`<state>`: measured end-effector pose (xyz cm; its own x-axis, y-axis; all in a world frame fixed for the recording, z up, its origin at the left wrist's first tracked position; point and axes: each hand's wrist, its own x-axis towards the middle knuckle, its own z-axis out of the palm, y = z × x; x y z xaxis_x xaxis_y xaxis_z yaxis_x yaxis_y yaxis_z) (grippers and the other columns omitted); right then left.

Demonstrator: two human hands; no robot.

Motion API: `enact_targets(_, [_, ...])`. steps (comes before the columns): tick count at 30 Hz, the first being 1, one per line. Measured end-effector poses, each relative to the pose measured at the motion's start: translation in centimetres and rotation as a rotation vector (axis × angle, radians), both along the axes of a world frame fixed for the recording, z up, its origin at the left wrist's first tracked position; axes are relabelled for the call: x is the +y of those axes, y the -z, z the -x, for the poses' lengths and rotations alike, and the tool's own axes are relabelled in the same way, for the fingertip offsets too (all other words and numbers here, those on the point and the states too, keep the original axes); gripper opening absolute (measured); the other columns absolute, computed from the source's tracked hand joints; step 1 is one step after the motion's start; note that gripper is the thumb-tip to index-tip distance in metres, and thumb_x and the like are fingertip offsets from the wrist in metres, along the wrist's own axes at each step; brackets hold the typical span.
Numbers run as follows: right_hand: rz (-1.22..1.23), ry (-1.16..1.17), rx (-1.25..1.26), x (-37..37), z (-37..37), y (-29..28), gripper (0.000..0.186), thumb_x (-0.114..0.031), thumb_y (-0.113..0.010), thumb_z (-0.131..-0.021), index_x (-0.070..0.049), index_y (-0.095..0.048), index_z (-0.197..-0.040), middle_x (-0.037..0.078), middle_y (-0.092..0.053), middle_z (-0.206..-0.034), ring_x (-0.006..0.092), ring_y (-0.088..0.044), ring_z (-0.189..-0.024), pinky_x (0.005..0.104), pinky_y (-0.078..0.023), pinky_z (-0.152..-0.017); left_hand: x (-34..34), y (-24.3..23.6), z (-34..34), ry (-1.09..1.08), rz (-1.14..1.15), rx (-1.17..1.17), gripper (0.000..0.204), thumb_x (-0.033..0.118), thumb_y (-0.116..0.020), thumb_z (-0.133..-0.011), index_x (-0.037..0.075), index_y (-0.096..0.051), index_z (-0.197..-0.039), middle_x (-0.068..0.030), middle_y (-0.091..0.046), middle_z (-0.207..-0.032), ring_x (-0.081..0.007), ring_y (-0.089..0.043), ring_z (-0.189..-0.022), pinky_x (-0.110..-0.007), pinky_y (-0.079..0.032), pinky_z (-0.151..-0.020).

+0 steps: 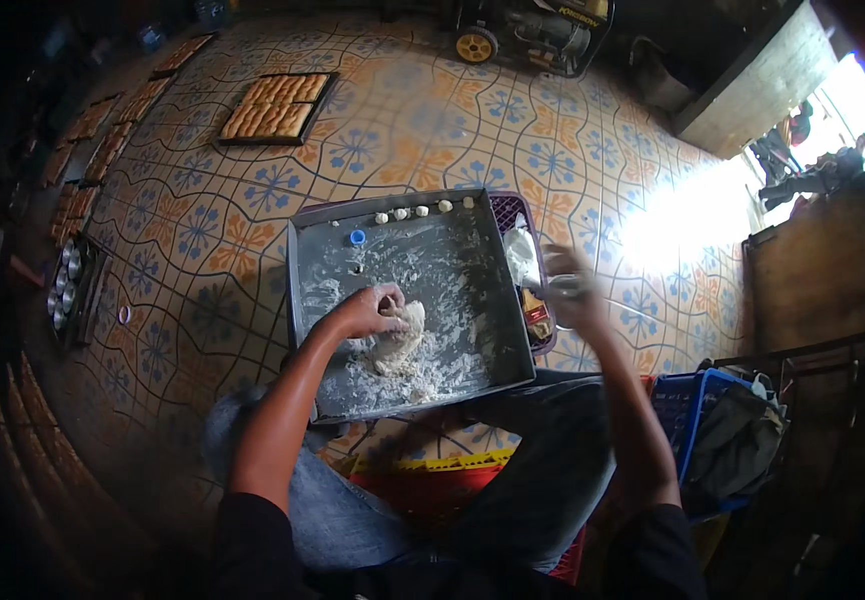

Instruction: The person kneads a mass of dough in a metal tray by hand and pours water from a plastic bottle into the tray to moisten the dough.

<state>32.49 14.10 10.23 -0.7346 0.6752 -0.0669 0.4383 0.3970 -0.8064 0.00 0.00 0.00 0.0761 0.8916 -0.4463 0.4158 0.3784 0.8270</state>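
A large grey metal tray, dusted with flour, rests across my lap and on a purple plastic crate. My left hand has its fingers curled on a lump of floury dough in the tray. A blue cap and several small dough balls lie toward the tray's far side. My right hand, blurred, holds a small round container beside the crate, near a white bag of powder and a red-and-brown packet.
Baked bread trays lie on the patterned floor, with more along the left beside metal moulds. A generator stands at the back, a wooden cabinet at right. A blue crate with cloth is by my right leg.
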Motion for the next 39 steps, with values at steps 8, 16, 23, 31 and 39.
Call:
enact_targets(8, [0.737, -0.202, 0.351, -5.4, 10.5, 10.8, 0.049, -0.007, -0.079, -0.091, -0.001, -0.058, -0.135, 0.007, -0.071, -0.122, 0.0167, -0.068, -0.109, 0.0347, -0.056, -0.095, -2.4, -3.2, -0.5, -0.118, -0.179, -0.272, 0.044, 0.009, -0.085, -0.083, 0.01, -0.061, -0.12, -0.0018, -0.068, -0.105, -0.0126, -0.063, -0.1, -0.031, -0.051, -0.088])
enact_targets(16, [0.838, 0.153, 0.426, -7.9, 10.1, 13.6, 0.037, -0.009, -0.077, -0.094, 0.001, -0.064, -0.127, 0.007, -0.073, -0.116, 0.0144, -0.069, -0.1, 0.0322, -0.057, -0.089, -4.3, 4.6, -1.6, -0.344, 0.107, -0.641, 0.055, 0.02, -0.082, -0.091, 0.004, -0.059, -0.139, -0.0041, -0.072, -0.118, -0.0109, -0.067, -0.101, -0.032, -0.058, -0.085])
enact_targets(23, [0.274, 0.037, 0.244, -6.1, 8.2, 15.2, 0.034, 0.0, -0.075, -0.09, -0.004, -0.07, -0.123, 0.004, -0.075, -0.111, 0.012, -0.069, -0.099, 0.0303, -0.056, -0.089, -4.1, 4.7, -3.0, -0.447, 0.04, -0.615, 0.034, 0.004, -0.077, -0.09, 0.002, -0.07, -0.123, -0.0037, -0.075, -0.111, -0.0101, -0.067, -0.096, -0.029, -0.056, -0.089])
enact_targets(31, [-0.462, -0.592, -0.052, -6.8, 3.9, 12.4, 0.034, -0.022, -0.085, -0.08, -0.017, -0.079, -0.114, 0.004, -0.074, -0.122, 0.0293, -0.065, -0.119, 0.0437, -0.052, -0.102, -8.0, 5.7, -0.6, 0.299, -0.501, 0.379, 0.039, 0.02, -0.074, -0.075, 0.024, -0.077, -0.113, -0.0055, -0.066, -0.134, -0.0285, -0.054, -0.135, -0.045, -0.05, -0.109])
enact_targets(39, [-0.506, -0.214, -0.309, -10.9, 9.6, 17.4, 0.07, -0.051, -0.066, -0.093, -0.017, -0.05, -0.152, 0.013, -0.047, -0.157, 0.0355, -0.035, -0.151, 0.0627, -0.025, -0.12, -7.2, 6.3, -2.3, -0.107, -0.417, 0.443, 0.06, 0.033, -0.07, -0.09, 0.018, -0.056, -0.146, -0.0132, -0.046, -0.159, -0.0359, -0.034, -0.152, -0.053, -0.024, -0.125])
